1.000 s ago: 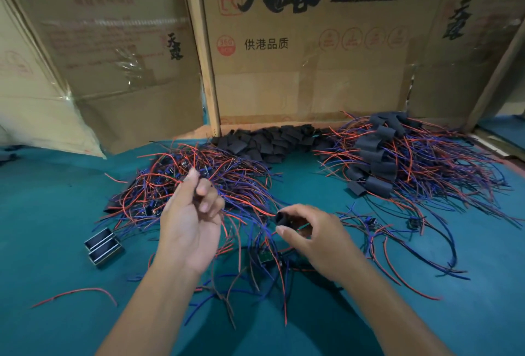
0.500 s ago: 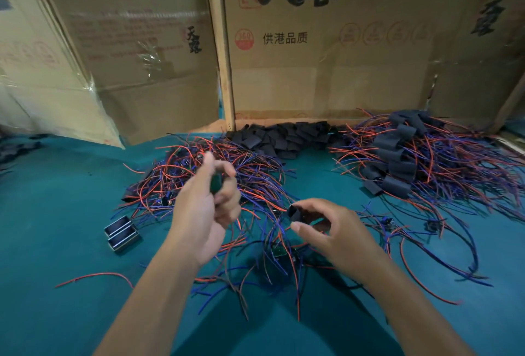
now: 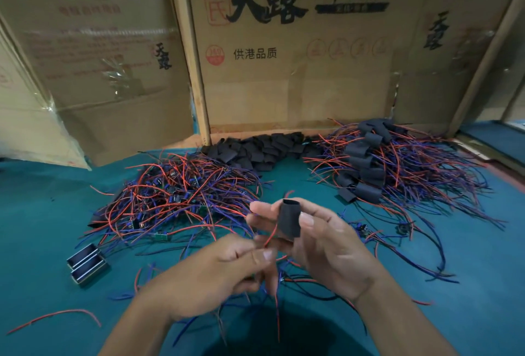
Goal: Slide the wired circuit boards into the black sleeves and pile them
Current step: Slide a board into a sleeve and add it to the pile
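While both forearms reach in from the bottom edge, the left hand (image 3: 224, 267) sits nearest, its thumb and curled fingers pinching a thin red wire (image 3: 270, 238) that runs up into the black sleeve (image 3: 289, 220); the right hand (image 3: 326, 242) holds that sleeve upright between thumb and fingers, its open top end showing above the fingertips; whether a circuit board is already inside the sleeve cannot be told; loose red, blue and black wires trail below the hands onto the teal table mat (image 3: 42, 242); on the mat to the left lies a single stray red wire (image 3: 56, 314), and a little farther off two small metal-edged rectangular parts (image 3: 86, 263) lie side by side, touching; beyond the hands on the left spreads the heap of unsleeved wired boards (image 3: 176, 202), small green boards visible among the tangle; to the right, well apart from it, lies the pile of finished sleeved boards (image 3: 366, 168), black sleeves stacked in a row with wires fanning out to the right; between the two, at the back, is the heap of empty sleeves (image 3: 255, 150), resting against the foot of the cardboard boxes (image 3: 298, 86) that wall in the far side, printed with large black characters.
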`<act>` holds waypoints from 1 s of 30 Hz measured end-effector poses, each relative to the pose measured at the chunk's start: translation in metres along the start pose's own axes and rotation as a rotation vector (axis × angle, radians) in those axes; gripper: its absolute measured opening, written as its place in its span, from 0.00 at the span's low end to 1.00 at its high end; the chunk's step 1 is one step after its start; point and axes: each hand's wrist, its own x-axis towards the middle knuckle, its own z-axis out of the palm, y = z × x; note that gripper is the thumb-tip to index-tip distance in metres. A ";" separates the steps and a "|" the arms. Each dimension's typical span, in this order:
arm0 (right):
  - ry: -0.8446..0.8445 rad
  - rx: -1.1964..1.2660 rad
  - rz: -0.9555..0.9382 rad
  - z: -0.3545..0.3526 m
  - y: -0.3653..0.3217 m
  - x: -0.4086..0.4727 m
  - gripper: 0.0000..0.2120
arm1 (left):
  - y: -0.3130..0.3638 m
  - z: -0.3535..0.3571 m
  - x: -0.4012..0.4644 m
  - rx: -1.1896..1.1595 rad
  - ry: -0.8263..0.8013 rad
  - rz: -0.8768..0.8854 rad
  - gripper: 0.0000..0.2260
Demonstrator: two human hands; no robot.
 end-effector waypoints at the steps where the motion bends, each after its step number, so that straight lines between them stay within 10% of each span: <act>1: 0.029 -0.011 -0.010 0.000 -0.001 0.000 0.20 | -0.001 0.000 0.000 0.008 -0.046 -0.020 0.17; 24: 0.217 -0.277 -0.108 -0.012 -0.013 0.000 0.13 | -0.010 0.002 0.011 0.270 0.536 0.225 0.09; 30: 0.586 -0.619 -0.241 -0.036 -0.030 -0.003 0.08 | -0.003 -0.010 0.006 0.165 0.535 0.234 0.08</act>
